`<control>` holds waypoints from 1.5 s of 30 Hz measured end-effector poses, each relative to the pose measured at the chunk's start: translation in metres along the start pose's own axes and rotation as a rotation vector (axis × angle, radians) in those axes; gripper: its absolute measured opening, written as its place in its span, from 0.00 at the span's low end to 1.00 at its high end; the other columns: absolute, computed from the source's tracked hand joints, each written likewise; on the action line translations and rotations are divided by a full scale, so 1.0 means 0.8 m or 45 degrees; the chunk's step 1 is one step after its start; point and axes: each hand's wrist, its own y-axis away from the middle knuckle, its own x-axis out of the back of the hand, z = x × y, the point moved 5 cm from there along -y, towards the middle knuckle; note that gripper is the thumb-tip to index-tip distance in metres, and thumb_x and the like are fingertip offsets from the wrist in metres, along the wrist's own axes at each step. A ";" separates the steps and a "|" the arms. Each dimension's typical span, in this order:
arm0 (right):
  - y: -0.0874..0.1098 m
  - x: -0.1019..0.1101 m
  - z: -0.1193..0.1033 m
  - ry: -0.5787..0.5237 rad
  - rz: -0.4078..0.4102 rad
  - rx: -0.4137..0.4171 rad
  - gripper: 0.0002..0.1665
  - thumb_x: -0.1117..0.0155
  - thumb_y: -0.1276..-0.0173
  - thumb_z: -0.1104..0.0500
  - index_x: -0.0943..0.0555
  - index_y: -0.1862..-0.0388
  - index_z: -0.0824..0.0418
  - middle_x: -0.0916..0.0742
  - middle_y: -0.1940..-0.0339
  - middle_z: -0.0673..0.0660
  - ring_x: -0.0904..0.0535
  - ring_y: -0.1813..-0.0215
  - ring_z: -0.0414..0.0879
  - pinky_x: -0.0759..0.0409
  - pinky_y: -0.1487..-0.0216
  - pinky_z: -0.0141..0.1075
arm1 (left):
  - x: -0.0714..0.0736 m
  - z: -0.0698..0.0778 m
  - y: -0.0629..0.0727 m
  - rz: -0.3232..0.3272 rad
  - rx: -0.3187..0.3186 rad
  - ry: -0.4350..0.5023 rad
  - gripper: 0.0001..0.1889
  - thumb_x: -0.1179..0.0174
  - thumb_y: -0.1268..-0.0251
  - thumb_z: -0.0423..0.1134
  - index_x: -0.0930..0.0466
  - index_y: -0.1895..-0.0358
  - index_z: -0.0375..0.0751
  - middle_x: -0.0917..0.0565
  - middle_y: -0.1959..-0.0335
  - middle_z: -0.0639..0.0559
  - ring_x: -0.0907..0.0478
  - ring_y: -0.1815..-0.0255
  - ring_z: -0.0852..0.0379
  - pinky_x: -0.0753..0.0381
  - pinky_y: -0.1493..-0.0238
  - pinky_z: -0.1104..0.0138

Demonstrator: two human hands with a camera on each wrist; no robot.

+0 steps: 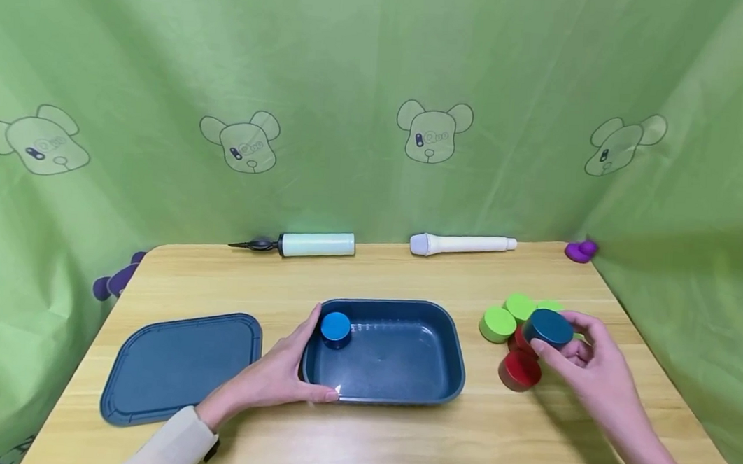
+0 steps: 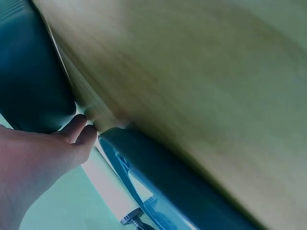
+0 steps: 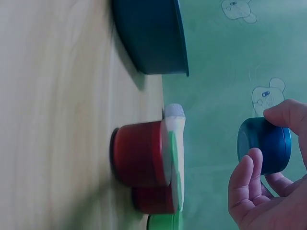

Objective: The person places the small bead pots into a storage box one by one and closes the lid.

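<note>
Left hand spans left end of navy bin on table: thumb on near rim, fingers clamped round the end. Navy lid flat at left. Right hand pinches teal canister off the table, thumb one side, fingers other, over red canisters. Blue canister in bin's far-left corner. Green canisters behind reds. Far edge: hand pump, toy microphone. Curtain: bear prints, faint lettering, looks like "Qoo".

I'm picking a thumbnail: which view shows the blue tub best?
The head view, which looks into the tub and shows most of its rim. The left wrist view gives only part of its outer wall; the right wrist view, one outer end.
</note>
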 end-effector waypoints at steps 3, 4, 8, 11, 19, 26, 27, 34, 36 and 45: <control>-0.001 -0.007 -0.010 0.021 0.001 0.025 0.35 0.21 0.26 0.61 0.30 0.28 0.56 0.15 0.68 0.53 0.21 0.67 0.40 0.22 0.68 0.29 | -0.001 -0.002 0.002 0.001 -0.002 -0.007 0.72 0.18 0.42 0.63 0.71 0.10 0.67 0.54 0.09 0.51 0.50 0.12 0.44 0.41 0.20 0.40; -0.002 -0.009 -0.013 0.031 0.003 0.035 0.35 0.21 0.26 0.60 0.30 0.28 0.58 0.15 0.68 0.54 0.21 0.68 0.40 0.23 0.69 0.30 | -0.001 -0.002 0.002 0.000 -0.002 -0.009 0.72 0.18 0.42 0.63 0.71 0.10 0.67 0.54 0.09 0.51 0.50 0.12 0.45 0.41 0.20 0.40; -0.004 -0.017 -0.026 0.081 -0.001 0.066 0.38 0.20 0.26 0.57 0.31 0.27 0.63 0.17 0.69 0.56 0.22 0.69 0.42 0.25 0.71 0.32 | -0.001 -0.002 0.002 0.000 0.005 -0.010 0.72 0.18 0.42 0.63 0.71 0.10 0.68 0.54 0.09 0.52 0.50 0.12 0.45 0.41 0.20 0.40; -0.007 -0.024 -0.032 0.101 -0.015 0.057 0.39 0.21 0.26 0.56 0.31 0.25 0.64 0.17 0.68 0.57 0.22 0.68 0.43 0.25 0.72 0.32 | -0.001 -0.002 0.002 0.003 0.008 -0.009 0.71 0.18 0.41 0.62 0.72 0.10 0.69 0.54 0.09 0.53 0.50 0.12 0.45 0.41 0.20 0.40; -0.015 -0.043 -0.044 0.126 -0.045 0.108 0.39 0.21 0.26 0.59 0.30 0.24 0.66 0.18 0.66 0.57 0.23 0.67 0.44 0.23 0.70 0.30 | 0.001 0.002 0.001 0.006 0.011 -0.014 0.72 0.18 0.42 0.62 0.71 0.10 0.67 0.54 0.09 0.53 0.50 0.12 0.46 0.41 0.20 0.41; -0.017 -0.064 -0.058 0.108 -0.069 0.158 0.39 0.20 0.28 0.60 0.30 0.26 0.66 0.18 0.66 0.59 0.22 0.67 0.45 0.22 0.69 0.30 | 0.001 -0.001 0.001 0.016 0.001 -0.035 0.73 0.18 0.43 0.63 0.72 0.10 0.67 0.54 0.09 0.51 0.50 0.12 0.45 0.42 0.20 0.40; -0.017 -0.068 -0.059 0.105 -0.074 0.163 0.39 0.20 0.28 0.60 0.30 0.26 0.66 0.18 0.66 0.59 0.22 0.67 0.45 0.22 0.69 0.30 | 0.001 -0.001 0.001 0.015 0.000 -0.038 0.73 0.18 0.43 0.63 0.72 0.10 0.67 0.54 0.09 0.51 0.50 0.12 0.45 0.42 0.20 0.40; -0.022 -0.093 -0.066 0.085 -0.125 0.201 0.38 0.18 0.30 0.61 0.28 0.28 0.66 0.18 0.66 0.57 0.22 0.67 0.45 0.23 0.66 0.29 | 0.002 -0.003 0.002 0.017 0.008 -0.020 0.72 0.18 0.42 0.63 0.71 0.10 0.68 0.53 0.09 0.52 0.49 0.12 0.44 0.41 0.20 0.38; -0.023 -0.101 -0.067 0.061 -0.151 0.199 0.37 0.18 0.30 0.60 0.27 0.29 0.65 0.18 0.66 0.58 0.22 0.66 0.46 0.23 0.66 0.29 | 0.002 -0.003 0.002 0.015 0.012 -0.014 0.71 0.18 0.42 0.62 0.70 0.10 0.68 0.53 0.09 0.53 0.50 0.12 0.44 0.41 0.20 0.38; -0.024 -0.138 -0.068 0.058 -0.263 0.170 0.36 0.17 0.30 0.54 0.26 0.30 0.61 0.17 0.66 0.58 0.20 0.63 0.52 0.20 0.64 0.34 | 0.001 -0.001 0.002 0.008 0.015 -0.024 0.72 0.18 0.42 0.64 0.72 0.10 0.70 0.55 0.09 0.55 0.51 0.12 0.46 0.42 0.19 0.39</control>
